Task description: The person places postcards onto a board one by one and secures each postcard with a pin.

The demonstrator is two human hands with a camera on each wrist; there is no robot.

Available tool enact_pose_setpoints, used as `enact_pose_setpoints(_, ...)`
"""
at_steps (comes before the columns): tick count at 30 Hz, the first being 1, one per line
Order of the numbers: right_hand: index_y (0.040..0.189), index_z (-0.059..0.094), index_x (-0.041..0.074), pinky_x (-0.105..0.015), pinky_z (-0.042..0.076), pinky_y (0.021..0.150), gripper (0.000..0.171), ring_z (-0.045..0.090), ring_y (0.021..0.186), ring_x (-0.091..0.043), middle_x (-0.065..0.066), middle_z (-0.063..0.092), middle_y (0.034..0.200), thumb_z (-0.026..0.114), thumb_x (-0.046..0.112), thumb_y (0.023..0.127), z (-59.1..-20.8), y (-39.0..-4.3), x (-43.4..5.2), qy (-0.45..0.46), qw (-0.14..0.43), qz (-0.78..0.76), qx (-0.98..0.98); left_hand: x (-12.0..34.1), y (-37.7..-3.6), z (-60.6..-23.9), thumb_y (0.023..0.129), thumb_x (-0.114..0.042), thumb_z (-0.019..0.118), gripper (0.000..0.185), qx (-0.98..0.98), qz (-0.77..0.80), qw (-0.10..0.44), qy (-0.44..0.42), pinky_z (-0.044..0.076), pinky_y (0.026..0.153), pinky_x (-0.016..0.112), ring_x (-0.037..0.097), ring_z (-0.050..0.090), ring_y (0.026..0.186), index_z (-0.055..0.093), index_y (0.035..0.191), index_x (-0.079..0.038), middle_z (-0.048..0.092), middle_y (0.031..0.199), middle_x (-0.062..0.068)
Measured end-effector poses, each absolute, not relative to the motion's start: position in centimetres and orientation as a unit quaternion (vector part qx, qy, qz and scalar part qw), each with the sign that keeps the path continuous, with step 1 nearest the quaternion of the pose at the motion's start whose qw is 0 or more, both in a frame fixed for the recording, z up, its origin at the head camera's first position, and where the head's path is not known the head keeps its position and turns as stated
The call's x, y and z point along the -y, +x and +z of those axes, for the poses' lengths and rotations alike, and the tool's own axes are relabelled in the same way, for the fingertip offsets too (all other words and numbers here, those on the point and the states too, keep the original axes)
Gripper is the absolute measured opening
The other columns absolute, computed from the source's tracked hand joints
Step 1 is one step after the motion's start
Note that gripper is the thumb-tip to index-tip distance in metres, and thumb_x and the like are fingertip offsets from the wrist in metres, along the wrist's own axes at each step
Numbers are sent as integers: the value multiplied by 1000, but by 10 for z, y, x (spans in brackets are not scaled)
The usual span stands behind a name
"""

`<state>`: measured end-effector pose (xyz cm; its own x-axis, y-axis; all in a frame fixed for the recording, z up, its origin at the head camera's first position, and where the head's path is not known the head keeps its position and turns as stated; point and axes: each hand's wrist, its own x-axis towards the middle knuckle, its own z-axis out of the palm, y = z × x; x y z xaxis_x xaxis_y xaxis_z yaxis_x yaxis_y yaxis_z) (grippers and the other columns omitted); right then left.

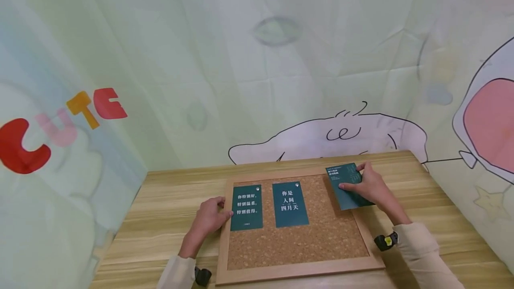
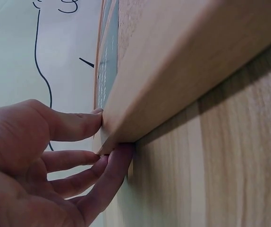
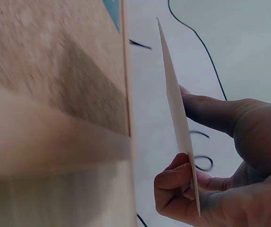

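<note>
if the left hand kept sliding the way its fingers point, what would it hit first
Its fingertips already touch it: the left hand points right, against the cork board's wooden frame. Just beyond lies the left green card.

teal cards [image 1: 290, 204], speckled tan corkboard [image 1: 321, 235]
</note>
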<state>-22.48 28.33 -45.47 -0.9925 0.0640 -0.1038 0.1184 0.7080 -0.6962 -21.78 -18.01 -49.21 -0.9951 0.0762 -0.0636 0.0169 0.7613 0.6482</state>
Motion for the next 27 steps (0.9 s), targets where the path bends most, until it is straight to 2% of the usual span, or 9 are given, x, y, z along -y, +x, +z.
enact_pose_setpoints(8,131,34,-10,-52,49,83,82,53,99,-39,-34,53,118,87,33,86,-469,-220,-255,34,41,-380,-924,181,-218,-494,92,-10,78,45,-939,340,42,22,59,71,36,22,63,83,64,131,8,69,108,16)
enact_pose_setpoints(18,134,34,-16,-56,52,88,81,56,107,-43,-41,52,125,87,23,87,-479,-219,-231,31,36,-368,-929,180,-218,-493,92,-11,79,45,-940,338,41,22,59,73,37,24,62,85,64,130,8,69,109,17)
enact_pose_setpoints(27,133,35,-15,-56,51,89,79,58,105,-42,-39,54,122,87,21,86,-488,-220,-223,42,42,-358,-932,179,-218,-492,92,-11,78,47,-940,339,42,19,59,77,40,26,63,88,63,131,10,69,111,19)
